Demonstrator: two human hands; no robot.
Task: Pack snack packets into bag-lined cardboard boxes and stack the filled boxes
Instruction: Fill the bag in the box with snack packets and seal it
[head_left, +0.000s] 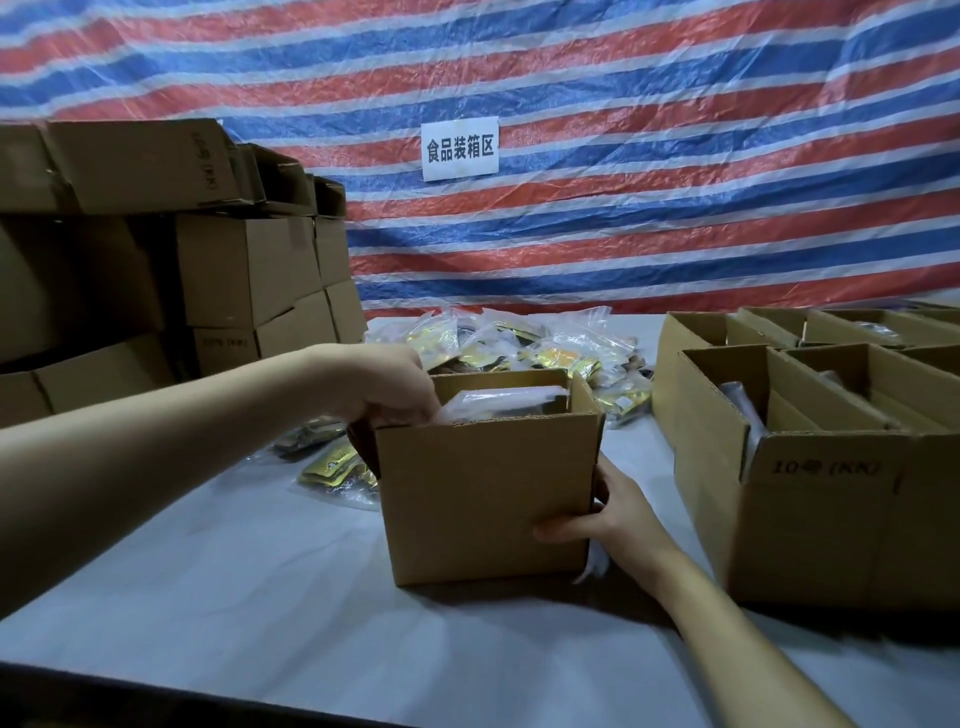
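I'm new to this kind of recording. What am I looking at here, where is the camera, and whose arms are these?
No machine here: the one picture comes from a camera worn on a person's head, looking down at their own arms. The left hand reaches into the top of an open cardboard box; its fingertips are hidden inside. The right hand grips the box's lower right corner. Snack packets lie on the white-covered table behind it; closed boxes are stacked at left, more open boxes stand at right.

A red, blue and white striped tarpaulin (649, 93) covers the rear wall from 9 to 3 o'clock. A white printed sign (460, 150) hangs at 12 o'clock. A pale sheet covers the surface (234, 597).
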